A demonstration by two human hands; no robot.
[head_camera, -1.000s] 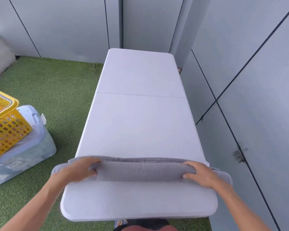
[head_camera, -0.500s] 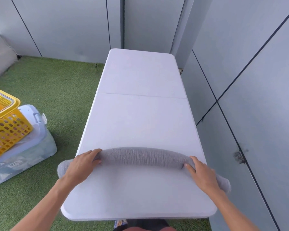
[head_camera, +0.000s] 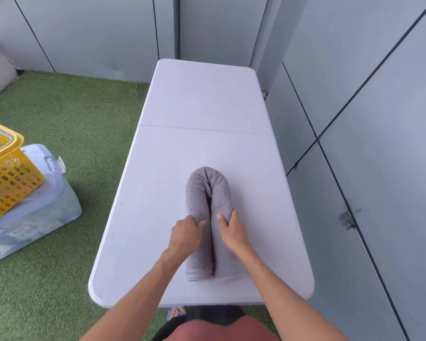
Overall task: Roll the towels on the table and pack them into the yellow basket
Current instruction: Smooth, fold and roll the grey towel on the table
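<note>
Grey rolled towel (head_camera: 208, 193) bent double on the table (head_camera: 202, 99), one hand on each leg.

Left hand (head_camera: 185, 236) has its fingers curled over the left leg of the roll; right hand (head_camera: 231, 231) grips the right leg, fingers wrapped over its outer side, thumb at the centre gap. Both legs lie side by side, touching, the bend pointing away from the person, loose ends toward the near edge. Yellow basket (head_camera: 3, 166) sits well apart at left, atop a clear bin (head_camera: 42, 212) on green turf (head_camera: 71, 124).
</note>
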